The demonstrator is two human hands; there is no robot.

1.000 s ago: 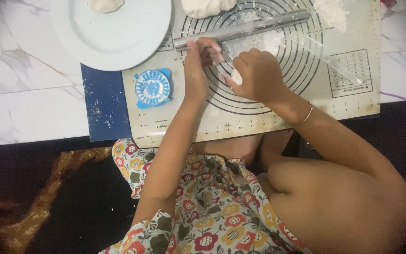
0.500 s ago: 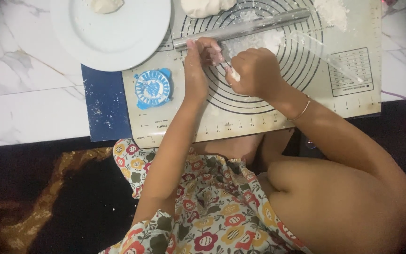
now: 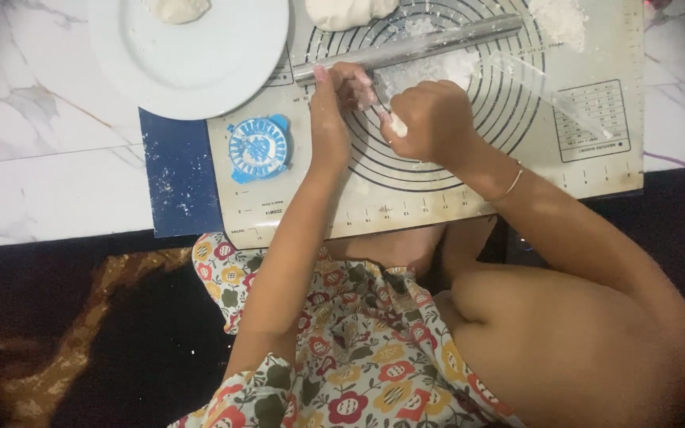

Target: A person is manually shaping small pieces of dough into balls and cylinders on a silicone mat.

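Dough (image 3: 397, 124) sits pinched in my right hand (image 3: 430, 119) while my left hand (image 3: 334, 99) pulls at it with closed fingers over the mat (image 3: 596, 170); shaping looks underway, needing gentle, even pressure next.

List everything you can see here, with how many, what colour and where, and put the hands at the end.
mat: one, beige with black rings, on the white marble top
rolling pin: one, silvery, across the mat's far side
clear stick: one, see-through, slanting on the mat's right
dough lump: one, white, far edge of the mat
flour: white patches, far right of the mat
plate: one, white, far left
dough on plate: one piece, white
press mould: one, blue, mat's left
blue sheet: one, dark blue, under the mat's left edge
dough bit: one, white, in the right hand
left hand: at the dough bit
right hand: closed on the dough bit
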